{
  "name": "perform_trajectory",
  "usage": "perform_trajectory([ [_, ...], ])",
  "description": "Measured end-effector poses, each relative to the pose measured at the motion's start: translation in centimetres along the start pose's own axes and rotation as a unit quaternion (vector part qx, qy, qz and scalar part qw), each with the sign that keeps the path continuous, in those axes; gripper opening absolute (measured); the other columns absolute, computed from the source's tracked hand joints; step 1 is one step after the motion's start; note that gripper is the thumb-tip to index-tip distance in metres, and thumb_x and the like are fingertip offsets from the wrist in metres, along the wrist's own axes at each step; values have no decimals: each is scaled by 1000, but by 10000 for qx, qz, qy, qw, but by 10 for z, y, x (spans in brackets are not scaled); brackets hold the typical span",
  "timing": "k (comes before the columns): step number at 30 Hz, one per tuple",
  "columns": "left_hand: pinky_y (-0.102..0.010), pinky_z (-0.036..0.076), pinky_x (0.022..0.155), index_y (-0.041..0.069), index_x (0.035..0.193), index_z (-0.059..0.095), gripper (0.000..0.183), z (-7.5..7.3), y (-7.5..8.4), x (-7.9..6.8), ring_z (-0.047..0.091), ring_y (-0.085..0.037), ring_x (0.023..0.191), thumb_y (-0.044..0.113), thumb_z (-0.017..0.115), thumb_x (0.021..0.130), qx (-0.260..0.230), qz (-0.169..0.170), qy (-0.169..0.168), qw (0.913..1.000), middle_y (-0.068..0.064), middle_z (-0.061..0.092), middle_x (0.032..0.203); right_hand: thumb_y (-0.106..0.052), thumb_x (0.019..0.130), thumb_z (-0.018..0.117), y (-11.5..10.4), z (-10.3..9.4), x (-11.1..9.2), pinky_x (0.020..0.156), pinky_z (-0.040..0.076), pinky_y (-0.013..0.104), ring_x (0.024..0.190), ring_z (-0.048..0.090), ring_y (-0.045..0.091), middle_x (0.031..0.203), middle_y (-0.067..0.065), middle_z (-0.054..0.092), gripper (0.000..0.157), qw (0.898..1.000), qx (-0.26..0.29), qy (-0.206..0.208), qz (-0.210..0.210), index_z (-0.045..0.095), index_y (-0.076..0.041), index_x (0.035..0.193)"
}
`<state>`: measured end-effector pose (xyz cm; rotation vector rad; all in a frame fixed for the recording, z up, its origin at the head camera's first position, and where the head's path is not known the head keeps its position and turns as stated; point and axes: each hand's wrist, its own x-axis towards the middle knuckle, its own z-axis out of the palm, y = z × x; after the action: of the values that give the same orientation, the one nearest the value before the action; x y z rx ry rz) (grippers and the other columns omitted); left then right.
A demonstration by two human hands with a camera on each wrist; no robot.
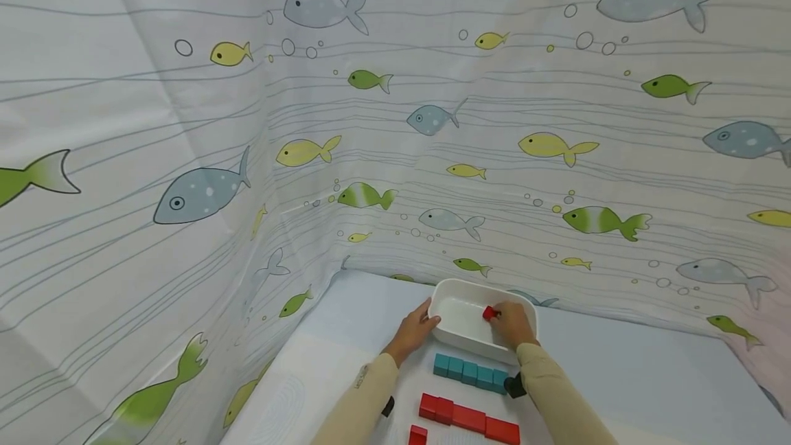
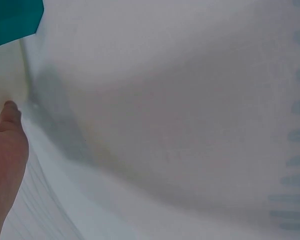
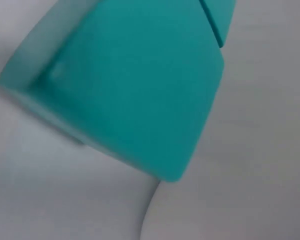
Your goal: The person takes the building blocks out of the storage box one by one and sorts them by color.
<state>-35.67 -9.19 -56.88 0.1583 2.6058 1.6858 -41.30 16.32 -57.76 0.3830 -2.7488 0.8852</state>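
Note:
A white tub (image 1: 454,340) stands at the back of the table. My left hand (image 1: 414,328) holds its left end, the fingers along the rim and the thumb on the near wall. Inside the tub, my right hand (image 1: 513,325) pinches a small red block (image 1: 489,313) between the fingertips. Just in front of the tub runs a row of several teal blocks (image 1: 469,372). One teal block (image 3: 140,85) fills much of the right wrist view, where the hand itself is out of sight. The left wrist view shows the left thumb (image 2: 9,117) against the tub.
Nearer me lies a row of several red blocks (image 1: 468,418) of different lengths, with another red block (image 1: 417,435) at the bottom edge. A fish-patterned curtain (image 1: 494,177) hangs behind and to the left of the table (image 1: 618,362).

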Motion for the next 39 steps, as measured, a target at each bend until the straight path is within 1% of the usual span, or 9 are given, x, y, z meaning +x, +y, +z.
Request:
perform_trajectory([
  [2, -48, 36, 109, 10, 153, 32, 60, 0, 0, 0, 38, -32, 138, 28, 55, 100, 4, -29, -36, 10000, -11, 37, 153, 3, 82, 71, -4, -2, -2, 83, 54, 50, 88, 65, 33, 98, 23, 71, 20, 9999, 84, 16, 140, 71, 13, 100],
  [5, -49, 36, 109, 9, 153, 33, 60, 0, 0, -1, 39, -33, 137, 28, 55, 100, 17, -30, -48, 10000, -11, 38, 152, 3, 83, 71, -10, -6, -4, 86, 54, 52, 94, 66, 36, 101, 24, 70, 22, 9998, 114, 105, 142, 70, 12, 103],
  [12, -50, 36, 109, 9, 152, 33, 60, -1, 0, -1, 40, -34, 137, 29, 55, 100, 53, 7, -14, 10000, -12, 40, 151, 3, 81, 75, -24, -25, -11, 81, 57, 49, 92, 68, 33, 99, 18, 72, 21, 9964, 61, 517, -667, 73, 7, 102],
  [19, -50, 36, 109, 8, 153, 32, 62, -2, -3, 2, 39, -33, 137, 32, 55, 100, 147, 111, -75, 9998, -11, 39, 152, -4, 82, 77, -39, -44, -31, 79, 58, 43, 92, 68, 29, 105, 13, 71, 28, 9941, -46, 603, -903, 73, 2, 109],
  [23, -49, 36, 110, 9, 153, 30, 64, -3, -4, 3, 38, -32, 138, 34, 54, 100, 66, 90, -127, 9999, -11, 37, 153, -7, 83, 78, -50, -54, -48, 79, 58, 43, 96, 68, 29, 109, 12, 70, 31, 9911, 14, 708, -1126, 72, 0, 112],
  [26, -48, 35, 110, 10, 154, 29, 64, -3, -6, 2, 37, -32, 139, 35, 54, 100, -7, 70, -180, 9998, -11, 36, 154, -9, 82, 79, -59, -62, -66, 79, 58, 42, 99, 68, 27, 110, 10, 70, 33, 9875, 65, 847, -1329, 72, -2, 114],
  [29, -48, 34, 111, 10, 154, 29, 65, -3, -7, 2, 36, -31, 139, 36, 54, 100, 4, 32, -204, 9998, -10, 36, 154, -10, 81, 80, -69, -70, -85, 79, 58, 40, 100, 68, 25, 109, 7, 70, 34, 9850, 96, 868, -1490, 72, -4, 114],
  [35, -48, 34, 111, 14, 155, 28, 65, -5, -3, 8, 35, -29, 140, 38, 54, 100, 100, -51, -174, 9998, -7, 36, 154, -9, 77, 84, -91, -78, -117, 76, 59, 32, 96, 69, 18, 106, 1, 71, 34, 9860, 380, 607, -1503, 75, -7, 109],
  [39, -48, 34, 111, 15, 155, 28, 64, -5, -4, 8, 36, -29, 140, 38, 54, 100, 146, -136, -163, 9997, -7, 36, 154, -8, 73, 86, -99, -74, -144, 75, 58, 25, 93, 68, 12, 104, -4, 71, 34, 9859, 513, 365, -1547, 77, -8, 106],
])
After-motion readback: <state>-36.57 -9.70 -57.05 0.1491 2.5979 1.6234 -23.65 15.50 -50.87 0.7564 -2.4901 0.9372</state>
